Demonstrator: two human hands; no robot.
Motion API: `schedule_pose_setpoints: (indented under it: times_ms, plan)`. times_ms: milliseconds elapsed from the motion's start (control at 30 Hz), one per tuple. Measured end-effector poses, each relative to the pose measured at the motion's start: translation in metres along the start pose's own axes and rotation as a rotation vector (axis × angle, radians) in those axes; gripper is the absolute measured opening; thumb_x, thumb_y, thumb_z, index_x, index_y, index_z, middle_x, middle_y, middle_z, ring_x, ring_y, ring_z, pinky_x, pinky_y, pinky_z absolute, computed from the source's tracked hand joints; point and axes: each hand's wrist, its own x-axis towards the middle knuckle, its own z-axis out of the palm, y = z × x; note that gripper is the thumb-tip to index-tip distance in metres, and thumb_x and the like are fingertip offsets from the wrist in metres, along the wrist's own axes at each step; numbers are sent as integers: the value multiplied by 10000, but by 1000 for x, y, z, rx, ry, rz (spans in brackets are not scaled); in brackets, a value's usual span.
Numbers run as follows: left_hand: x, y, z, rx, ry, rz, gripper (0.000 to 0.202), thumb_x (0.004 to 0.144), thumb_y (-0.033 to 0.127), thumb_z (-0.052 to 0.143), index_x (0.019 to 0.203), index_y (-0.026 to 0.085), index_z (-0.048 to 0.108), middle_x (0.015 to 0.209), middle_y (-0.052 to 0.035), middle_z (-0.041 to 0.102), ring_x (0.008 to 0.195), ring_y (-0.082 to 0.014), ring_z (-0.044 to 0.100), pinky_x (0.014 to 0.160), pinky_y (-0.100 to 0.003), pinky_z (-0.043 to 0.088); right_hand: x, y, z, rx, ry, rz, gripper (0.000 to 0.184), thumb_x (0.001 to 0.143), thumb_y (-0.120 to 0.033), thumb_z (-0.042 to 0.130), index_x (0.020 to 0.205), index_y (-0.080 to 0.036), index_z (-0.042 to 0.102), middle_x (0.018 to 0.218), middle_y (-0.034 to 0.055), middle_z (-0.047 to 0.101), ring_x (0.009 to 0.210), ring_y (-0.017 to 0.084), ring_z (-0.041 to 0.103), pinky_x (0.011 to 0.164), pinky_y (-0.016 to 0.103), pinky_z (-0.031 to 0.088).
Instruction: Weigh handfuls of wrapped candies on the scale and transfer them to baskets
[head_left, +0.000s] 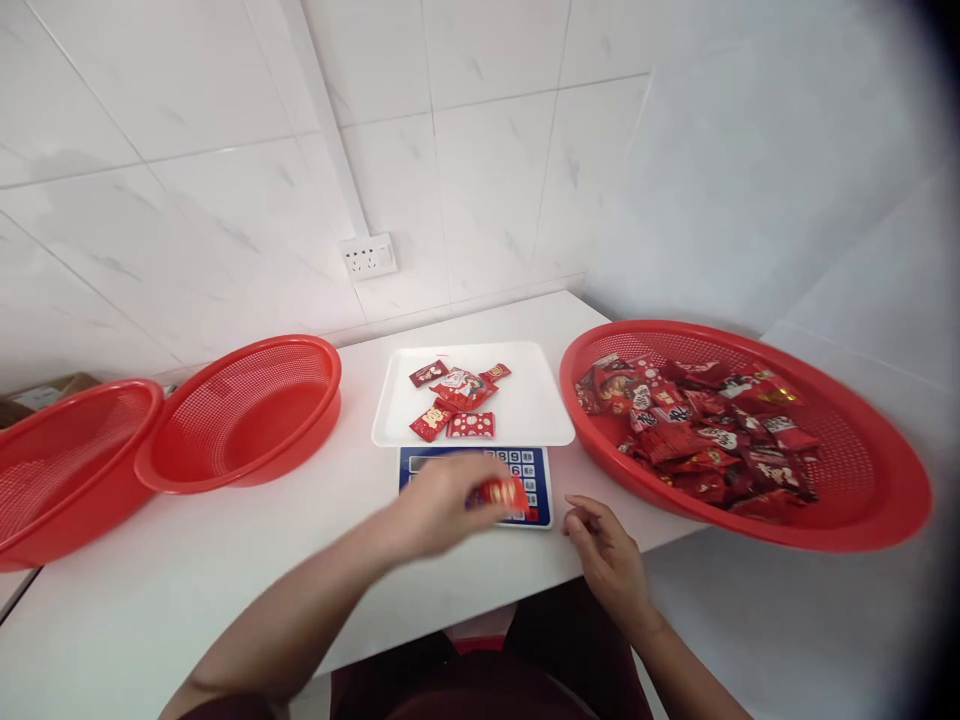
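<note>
My left hand point(450, 502) is closed on a small red candy packet point(505, 494) with pale gold print, slightly blurred, above the blue keypad of a weighing scale point(541, 490). Part of the keypad is hidden by that hand. Behind it, the scale's white tray point(529, 395) bears several red packets, among them a polka-dot packet point(471, 426) and a larger crinkled packet point(461, 388). My right hand point(611, 560) rests at the table's front edge, right of the scale, its fingers loosely bent and apart with nothing visible in them.
At right, a large red basket point(877, 490) holds a heap of wrapped candies point(697, 430) and overhangs the table's edge. Two more red baskets stand at left, a nearer-to-centre basket point(247, 420) and an outer basket point(67, 470). A wall socket point(369, 257) sits behind the white table point(300, 560).
</note>
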Motion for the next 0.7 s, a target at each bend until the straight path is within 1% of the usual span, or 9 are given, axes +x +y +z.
schedule_pose_setpoints:
  times_ms: [67, 100, 167, 200, 300, 400, 500, 600, 700]
  plan:
    - [-27, -3, 25, 47, -89, -12, 171, 826, 347, 564, 924, 215, 612, 886, -38, 652, 823, -167, 581, 743, -284, 451, -8, -14, 2, 155, -180, 11, 289, 882, -419, 483, 1043, -199, 581, 674, 6, 603, 591, 146, 584, 569, 257, 492]
    - [-37, -5, 37, 52, -97, -43, 145, 831, 321, 557, 898, 207, 616, 854, -40, 639, 802, -167, 573, 725, -283, 451, -12, -22, 5, 232, -301, 23, 323, 882, -437, 482, 1083, -203, 578, 693, 9, 613, 591, 144, 586, 556, 254, 490]
    - [-51, -10, 55, -6, -64, -111, 94, 832, 252, 544, 863, 203, 619, 858, -39, 605, 781, -153, 557, 712, -269, 453, -19, -38, 14, 324, -519, 54, 405, 861, -472, 513, 1165, -209, 563, 776, 28, 648, 640, 154, 603, 581, 265, 500]
    - [-56, -12, 61, -51, -34, -148, 85, 824, 218, 542, 859, 207, 619, 873, -37, 586, 776, -144, 551, 710, -260, 455, -21, -45, 19, 335, -581, 76, 423, 852, -475, 527, 1181, -211, 561, 831, 41, 661, 684, 163, 614, 614, 277, 507]
    - [-64, -16, 69, -158, 38, -227, 133, 797, 155, 538, 876, 227, 618, 918, -32, 549, 796, -135, 548, 725, -253, 461, -22, -61, 32, 299, -605, 160, 323, 875, -419, 512, 1106, -210, 597, 926, 57, 665, 783, 175, 622, 693, 296, 510]
    - [-68, -18, 67, -225, 74, -238, 141, 797, 162, 546, 898, 235, 610, 911, -26, 568, 817, -141, 556, 750, -267, 460, -17, -69, 35, 252, -603, 180, 237, 892, -387, 493, 976, -206, 622, 850, 36, 662, 738, 157, 610, 669, 281, 499]
    - [-72, -18, 63, -349, 102, -276, 122, 794, 226, 591, 914, 241, 605, 895, -19, 609, 827, -149, 570, 767, -285, 464, -13, -73, 29, 209, -613, 166, 222, 883, -391, 508, 935, -206, 619, 762, 16, 649, 672, 142, 589, 631, 272, 486]
    - [-73, -15, 62, -582, 111, -373, 145, 752, 270, 656, 876, 219, 603, 845, -17, 648, 785, -154, 606, 753, -297, 476, -12, -81, 23, 246, -639, 227, 246, 867, -426, 521, 916, -201, 606, 676, -2, 619, 602, 127, 566, 581, 261, 473]
    - [-73, -10, 63, -874, 86, -415, 182, 716, 286, 697, 786, 189, 561, 722, -14, 663, 708, -160, 633, 712, -305, 478, -14, -90, 22, 398, -689, 372, 306, 828, -493, 555, 877, -191, 572, 651, -12, 601, 553, 111, 552, 546, 251, 465]
